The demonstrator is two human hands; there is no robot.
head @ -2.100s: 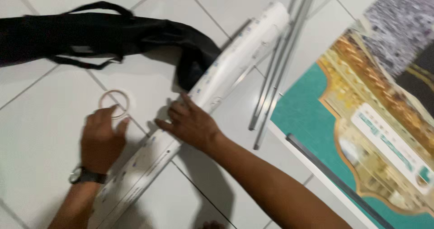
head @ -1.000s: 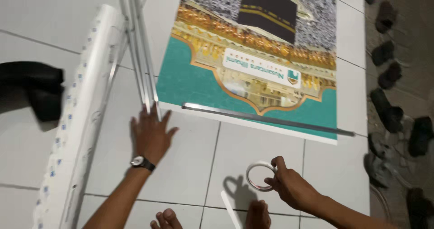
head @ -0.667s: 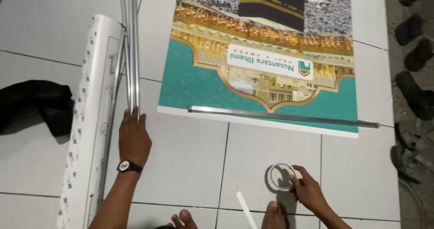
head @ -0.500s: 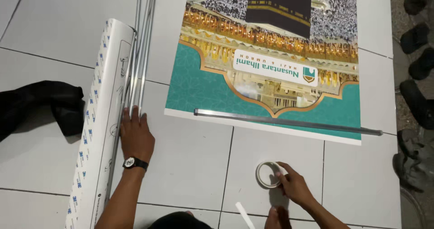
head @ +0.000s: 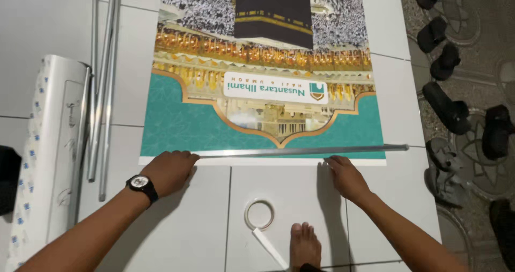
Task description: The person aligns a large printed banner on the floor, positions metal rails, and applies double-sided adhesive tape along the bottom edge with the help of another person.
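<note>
Hands are laid flat on the tiled floor (head: pixel 300 197) at the near edge of a printed banner (head: pixel 257 116). The left hand (head: pixel 169 170), fingers together, is pressed on the left end of a thin metal rail (head: pixel 300 152) lying along that edge. The right hand (head: pixel 346 176), fingers slightly apart, rests just below the rail. A tape ring (head: pixel 259 214) lies near a bare foot (head: pixel 304 245). Metal rods (head: pixel 104 79) and a white roll (head: pixel 48 154) are seen left.

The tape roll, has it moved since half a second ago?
Cannot tell for the tape roll itself; the camera shifted. The right hand has left it and now rests at the banner edge by the metal bar.
</note>
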